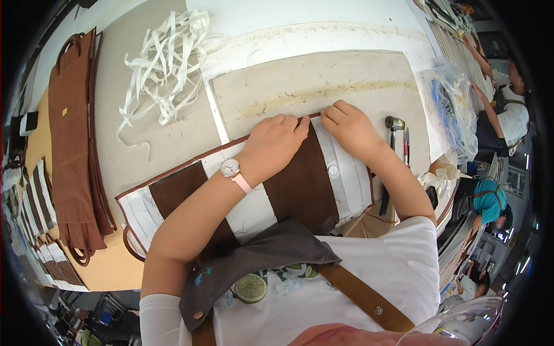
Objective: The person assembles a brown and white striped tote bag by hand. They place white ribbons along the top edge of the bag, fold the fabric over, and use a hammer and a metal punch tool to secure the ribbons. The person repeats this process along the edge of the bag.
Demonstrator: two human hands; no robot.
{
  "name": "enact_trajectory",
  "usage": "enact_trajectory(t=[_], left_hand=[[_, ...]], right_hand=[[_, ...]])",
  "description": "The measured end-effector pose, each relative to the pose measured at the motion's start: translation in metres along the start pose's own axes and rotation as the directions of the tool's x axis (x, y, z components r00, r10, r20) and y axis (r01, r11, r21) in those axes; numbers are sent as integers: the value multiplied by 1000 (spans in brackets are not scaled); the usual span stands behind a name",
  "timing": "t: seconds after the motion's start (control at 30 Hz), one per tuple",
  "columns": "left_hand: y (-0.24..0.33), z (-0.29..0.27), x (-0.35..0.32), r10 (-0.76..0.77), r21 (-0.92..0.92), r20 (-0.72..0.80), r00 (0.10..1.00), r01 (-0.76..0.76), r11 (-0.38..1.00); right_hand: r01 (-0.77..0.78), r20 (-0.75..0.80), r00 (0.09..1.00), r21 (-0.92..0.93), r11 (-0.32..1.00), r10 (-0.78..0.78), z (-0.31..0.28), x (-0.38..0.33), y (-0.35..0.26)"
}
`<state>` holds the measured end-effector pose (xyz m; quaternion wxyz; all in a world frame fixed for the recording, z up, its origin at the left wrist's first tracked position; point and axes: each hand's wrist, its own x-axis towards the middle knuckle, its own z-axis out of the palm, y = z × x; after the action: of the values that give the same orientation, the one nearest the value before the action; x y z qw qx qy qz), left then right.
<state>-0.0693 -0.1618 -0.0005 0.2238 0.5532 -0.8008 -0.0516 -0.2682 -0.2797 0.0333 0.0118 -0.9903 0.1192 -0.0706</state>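
Note:
Before me lies a flat bag piece (248,213) with white and dark brown blocks and a brown border along its edge. A brown loop handle shows at its lower left end. My left hand (274,144) has its fingers bent closed on the far edge, beside a dark brown block. Close to its right, my right hand (349,130) pinches the same edge over a white section. The fingertips of both hands are partly hidden. A round white snap (333,170) shows on the white part below my right hand.
A tangled heap of white ribbon (164,69) lies at the far left. Stacked brown bags (75,138) are further left. Right of my right hand lies a hammer (393,130). Beyond it are a clear plastic bag (453,104) and a squeeze bottle (444,170). Other people work at the right.

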Motion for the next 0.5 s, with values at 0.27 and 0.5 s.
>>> enact_trajectory(t=[0.27, 0.5], left_hand=[[-3, 7, 9, 40, -118, -132, 990, -56, 991], [-2, 3, 13, -12, -160, -88, 996, -2, 987]], right_hand=[[-373, -89, 901, 344, 862, 425, -3, -12, 7], [-302, -109, 930, 323, 897, 352, 1, -11, 13]])
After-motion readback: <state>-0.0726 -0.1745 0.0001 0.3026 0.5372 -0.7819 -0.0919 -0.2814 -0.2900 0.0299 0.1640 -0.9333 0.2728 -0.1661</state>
